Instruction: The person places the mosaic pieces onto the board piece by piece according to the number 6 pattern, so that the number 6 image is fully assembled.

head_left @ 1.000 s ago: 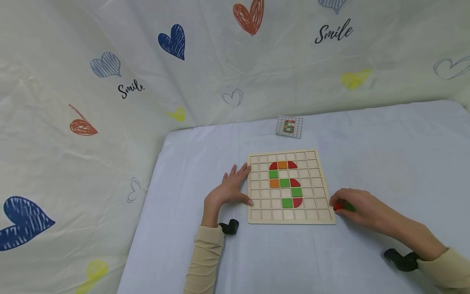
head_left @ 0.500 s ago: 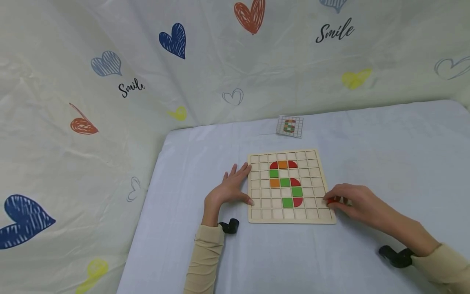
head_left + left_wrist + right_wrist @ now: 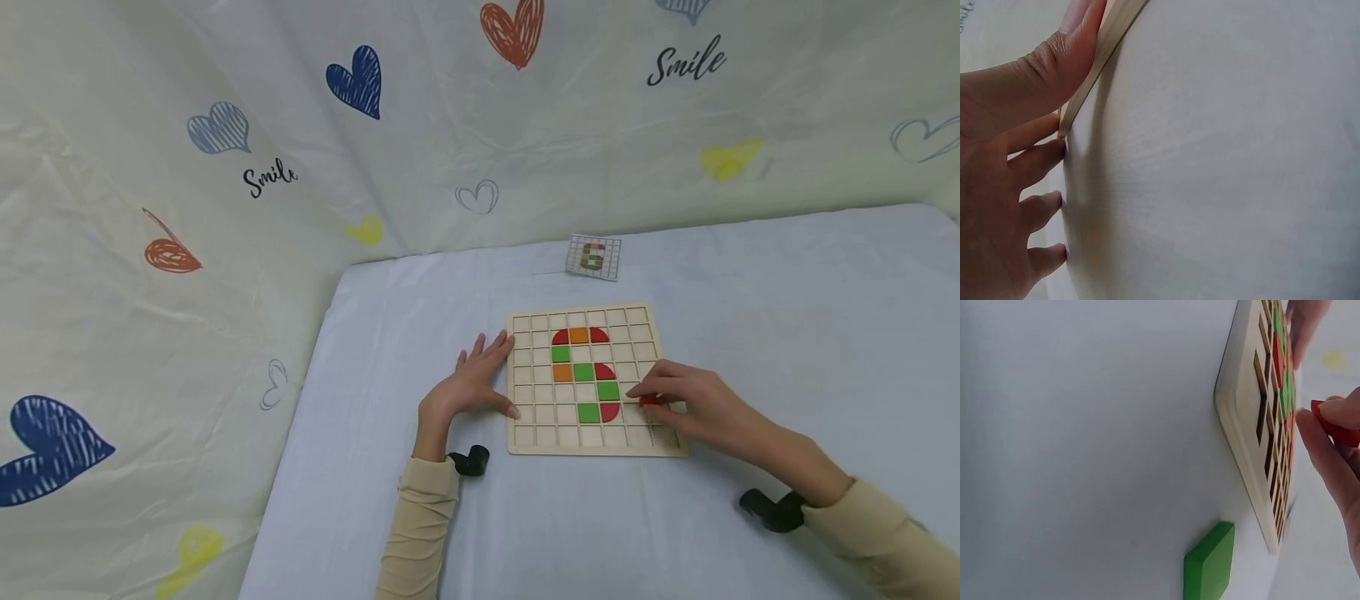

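Note:
A square wooden grid board (image 3: 543,437) lies on the table with red, orange and green tiles set in its cells, forming an S-like figure. My left hand (image 3: 468,387) rests at the board's left edge, fingers spread, with the thumb on the rim. Over the right-hand columns my right hand (image 3: 686,400) pinches a red tile (image 3: 1338,427) between thumb and fingers, near the green tile (image 3: 607,391). In the right wrist view a loose green tile (image 3: 1210,565) lies on the table beside the board; in the head view the right hand and arm hide it.
Behind the board lies a small card (image 3: 592,257) with a printed grid and a coloured figure. A white cloth covers the table (image 3: 810,333). A curtain with hearts (image 3: 517,33) hangs along the back and left.
My right hand has moved left with the red tile, from beside the board to over its right columns. The green tile near it has gone from the head view. My left hand stays put.

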Tool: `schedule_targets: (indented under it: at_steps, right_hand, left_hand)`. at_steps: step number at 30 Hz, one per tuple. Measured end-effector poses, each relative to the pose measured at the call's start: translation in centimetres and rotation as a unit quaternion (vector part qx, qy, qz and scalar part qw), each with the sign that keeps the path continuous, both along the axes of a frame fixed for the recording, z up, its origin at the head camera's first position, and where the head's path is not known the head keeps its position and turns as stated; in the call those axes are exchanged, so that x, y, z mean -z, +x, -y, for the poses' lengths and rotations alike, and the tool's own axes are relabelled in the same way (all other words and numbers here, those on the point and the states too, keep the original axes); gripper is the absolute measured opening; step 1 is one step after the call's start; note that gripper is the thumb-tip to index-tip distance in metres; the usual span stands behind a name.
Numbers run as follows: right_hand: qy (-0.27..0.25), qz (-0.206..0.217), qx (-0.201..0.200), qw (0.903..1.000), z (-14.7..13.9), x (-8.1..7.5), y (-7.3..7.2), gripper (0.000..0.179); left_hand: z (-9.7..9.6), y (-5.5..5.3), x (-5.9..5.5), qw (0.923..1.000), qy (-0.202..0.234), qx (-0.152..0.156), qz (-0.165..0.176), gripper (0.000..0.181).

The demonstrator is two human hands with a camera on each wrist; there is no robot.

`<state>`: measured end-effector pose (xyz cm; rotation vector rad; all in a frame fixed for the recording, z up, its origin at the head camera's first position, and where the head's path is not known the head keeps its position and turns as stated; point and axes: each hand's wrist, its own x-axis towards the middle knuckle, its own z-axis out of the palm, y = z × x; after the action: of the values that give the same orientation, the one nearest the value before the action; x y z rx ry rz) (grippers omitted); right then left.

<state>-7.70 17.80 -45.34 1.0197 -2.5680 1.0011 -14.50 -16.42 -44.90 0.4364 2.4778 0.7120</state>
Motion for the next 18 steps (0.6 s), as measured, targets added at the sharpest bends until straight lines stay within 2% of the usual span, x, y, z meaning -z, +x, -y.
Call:
schedule_targets:
  at_steps: [7,14,18]
  right_hand:
    - [-0.028,0.044,-0.036,0.9980,1.3,-0.3,-0.4,0.035]
    - [-0.039,0.095,-0.044,0.9937,2.6,-0.4,-0.6,0.031]
    - [-0.045,0.089,-0.057,0.9934,3.3,-0.3,-0.9,0.030]
  left_hand:
    - [0.1,0.0,0.0,1.0000,0.001,0.001,0.001,0.121]
    - [0.2,0.0,0.0,1.0000,0.000,0.004,0.000,0.121]
    - [0.0,0.0,-0.1,1.0000,0.000,0.001,0.001,0.121]
